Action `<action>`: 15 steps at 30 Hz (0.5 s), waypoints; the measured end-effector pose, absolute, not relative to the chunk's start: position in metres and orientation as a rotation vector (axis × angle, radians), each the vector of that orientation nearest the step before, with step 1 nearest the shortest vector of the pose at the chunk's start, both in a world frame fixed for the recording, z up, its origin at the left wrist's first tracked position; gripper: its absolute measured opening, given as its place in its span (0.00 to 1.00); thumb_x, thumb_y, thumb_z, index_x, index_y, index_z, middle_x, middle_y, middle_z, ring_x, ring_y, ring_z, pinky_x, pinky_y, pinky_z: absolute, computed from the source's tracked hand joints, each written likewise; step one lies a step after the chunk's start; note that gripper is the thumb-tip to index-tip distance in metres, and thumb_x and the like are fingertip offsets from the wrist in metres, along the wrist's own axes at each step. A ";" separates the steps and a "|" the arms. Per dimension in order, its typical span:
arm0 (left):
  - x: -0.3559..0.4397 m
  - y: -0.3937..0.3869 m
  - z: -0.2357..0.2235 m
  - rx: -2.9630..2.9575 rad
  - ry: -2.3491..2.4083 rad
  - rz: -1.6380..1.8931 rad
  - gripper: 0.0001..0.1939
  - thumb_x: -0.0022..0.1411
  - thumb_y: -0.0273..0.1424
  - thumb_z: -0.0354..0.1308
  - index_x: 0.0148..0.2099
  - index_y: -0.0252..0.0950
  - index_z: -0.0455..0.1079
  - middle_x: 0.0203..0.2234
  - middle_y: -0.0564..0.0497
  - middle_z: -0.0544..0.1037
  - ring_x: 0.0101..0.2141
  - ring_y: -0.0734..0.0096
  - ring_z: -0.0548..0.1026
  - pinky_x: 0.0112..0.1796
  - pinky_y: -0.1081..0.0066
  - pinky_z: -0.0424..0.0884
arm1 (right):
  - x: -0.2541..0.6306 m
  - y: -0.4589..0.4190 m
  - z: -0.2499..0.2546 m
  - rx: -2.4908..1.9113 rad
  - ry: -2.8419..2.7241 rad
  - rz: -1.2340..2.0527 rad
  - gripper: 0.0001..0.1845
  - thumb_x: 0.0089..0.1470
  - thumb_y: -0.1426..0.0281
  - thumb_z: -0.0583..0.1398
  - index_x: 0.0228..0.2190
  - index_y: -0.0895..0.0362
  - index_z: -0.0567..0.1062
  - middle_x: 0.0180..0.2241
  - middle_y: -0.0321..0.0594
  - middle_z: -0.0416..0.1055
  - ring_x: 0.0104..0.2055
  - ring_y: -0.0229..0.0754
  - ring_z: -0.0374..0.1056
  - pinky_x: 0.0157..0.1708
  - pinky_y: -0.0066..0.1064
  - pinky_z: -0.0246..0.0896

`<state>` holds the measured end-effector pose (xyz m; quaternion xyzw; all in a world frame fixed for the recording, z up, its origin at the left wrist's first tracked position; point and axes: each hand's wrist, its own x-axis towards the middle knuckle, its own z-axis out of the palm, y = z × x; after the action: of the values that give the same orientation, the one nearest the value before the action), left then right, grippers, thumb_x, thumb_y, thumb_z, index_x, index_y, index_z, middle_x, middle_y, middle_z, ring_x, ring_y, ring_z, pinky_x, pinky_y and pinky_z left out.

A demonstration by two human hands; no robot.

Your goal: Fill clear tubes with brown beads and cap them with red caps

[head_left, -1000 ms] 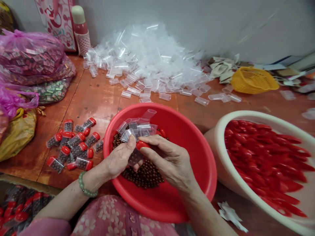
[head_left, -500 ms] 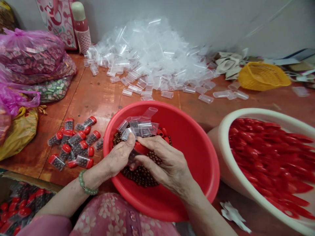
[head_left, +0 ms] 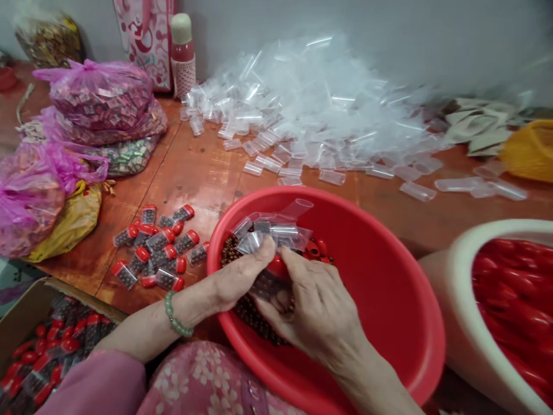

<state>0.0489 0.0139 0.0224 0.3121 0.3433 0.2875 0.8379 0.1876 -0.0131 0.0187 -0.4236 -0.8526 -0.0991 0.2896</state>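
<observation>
Over the red basin, both hands close around a clear plastic case filled with dark beads, a red cap at its upper end. My left hand grips it from the left, thumb up by the cap. My right hand has its index finger at the cap and its thumb underneath; some fingertips are partly hidden. Below them lie loose brown beads. Clear empty sleeves and a few red pieces rest on the beads behind my hands.
Capped bead cases lie left of the basin; more fill a cardboard box. Clear sleeves are heaped at the back. A white tub of red caps stands right. Tied bags, a bottle and a yellow basket surround.
My view has swung left, so the scene sits further right. My hands have turned the case, and its red cap and bead-filled body now show more clearly between them.
</observation>
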 end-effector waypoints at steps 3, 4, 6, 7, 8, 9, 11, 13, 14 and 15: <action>0.050 0.012 0.030 0.790 0.869 0.622 0.24 0.65 0.45 0.43 0.25 0.35 0.65 0.18 0.52 0.67 0.23 0.71 0.66 0.33 0.65 0.68 | 0.187 -0.012 0.017 -1.092 -2.291 -0.274 0.37 0.53 0.65 0.60 0.58 0.73 0.58 0.38 0.59 0.73 0.39 0.54 0.71 0.37 0.43 0.68; 0.049 0.012 0.032 0.852 0.944 0.679 0.21 0.65 0.41 0.43 0.25 0.35 0.64 0.20 0.52 0.68 0.25 0.70 0.67 0.36 0.65 0.68 | 0.186 -0.012 0.016 -1.081 -2.301 -0.277 0.37 0.53 0.64 0.60 0.57 0.73 0.58 0.38 0.60 0.73 0.39 0.54 0.71 0.38 0.44 0.68; 0.048 0.010 0.032 0.958 1.085 0.790 0.14 0.63 0.34 0.44 0.28 0.37 0.64 0.23 0.52 0.69 0.32 0.68 0.69 0.41 0.66 0.67 | 0.183 -0.011 0.015 -1.057 -2.317 -0.282 0.36 0.53 0.64 0.59 0.57 0.73 0.59 0.39 0.60 0.74 0.39 0.54 0.71 0.40 0.45 0.68; 0.047 0.009 0.031 0.993 1.137 0.815 0.12 0.62 0.32 0.44 0.28 0.37 0.64 0.24 0.52 0.69 0.33 0.67 0.68 0.42 0.66 0.66 | 0.182 -0.011 0.014 -1.042 -2.319 -0.279 0.36 0.53 0.64 0.59 0.57 0.73 0.59 0.39 0.60 0.74 0.39 0.53 0.72 0.41 0.45 0.68; 0.046 0.008 0.029 1.010 1.170 0.816 0.11 0.61 0.31 0.45 0.27 0.37 0.63 0.24 0.52 0.69 0.34 0.67 0.68 0.41 0.67 0.66 | 0.181 -0.010 0.014 -1.030 -2.318 -0.271 0.36 0.53 0.64 0.59 0.57 0.72 0.59 0.39 0.59 0.74 0.39 0.53 0.72 0.41 0.46 0.68; 0.046 0.007 0.027 1.007 1.188 0.806 0.12 0.61 0.31 0.45 0.26 0.37 0.63 0.22 0.53 0.67 0.32 0.67 0.67 0.40 0.67 0.66 | 0.180 -0.010 0.014 -1.021 -2.318 -0.258 0.36 0.53 0.64 0.60 0.58 0.71 0.59 0.38 0.58 0.75 0.38 0.52 0.72 0.42 0.46 0.68; 0.045 0.006 0.022 0.986 1.209 0.814 0.13 0.61 0.33 0.46 0.25 0.37 0.61 0.21 0.53 0.65 0.29 0.69 0.64 0.36 0.68 0.65 | 0.178 -0.009 0.014 -1.010 -2.315 -0.227 0.36 0.54 0.65 0.59 0.59 0.69 0.57 0.37 0.55 0.75 0.37 0.52 0.72 0.42 0.47 0.68; 0.045 0.006 0.018 0.921 1.217 0.860 0.14 0.61 0.35 0.46 0.24 0.37 0.59 0.21 0.54 0.62 0.27 0.71 0.61 0.34 0.69 0.64 | 0.177 -0.008 0.014 -1.002 -2.316 -0.197 0.37 0.54 0.66 0.59 0.60 0.68 0.55 0.36 0.54 0.75 0.36 0.52 0.73 0.43 0.47 0.68; 0.045 0.007 0.016 0.858 1.191 0.858 0.14 0.61 0.36 0.46 0.24 0.37 0.57 0.21 0.54 0.61 0.27 0.71 0.60 0.33 0.69 0.63 | 0.177 -0.007 0.015 -1.004 -2.318 -0.181 0.36 0.54 0.66 0.59 0.60 0.68 0.55 0.36 0.53 0.75 0.36 0.51 0.73 0.42 0.47 0.68; 0.045 0.008 0.016 0.783 1.153 0.838 0.15 0.62 0.38 0.45 0.25 0.38 0.56 0.22 0.55 0.60 0.28 0.72 0.60 0.33 0.70 0.63 | 0.175 -0.006 0.016 -1.014 -2.325 -0.163 0.36 0.54 0.67 0.59 0.60 0.68 0.55 0.36 0.54 0.75 0.36 0.51 0.73 0.42 0.46 0.68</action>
<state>0.0450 0.0079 0.0158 0.3498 0.5152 0.3742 0.6872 0.1754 -0.0063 0.0155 -0.3811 -0.8739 -0.0614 0.2954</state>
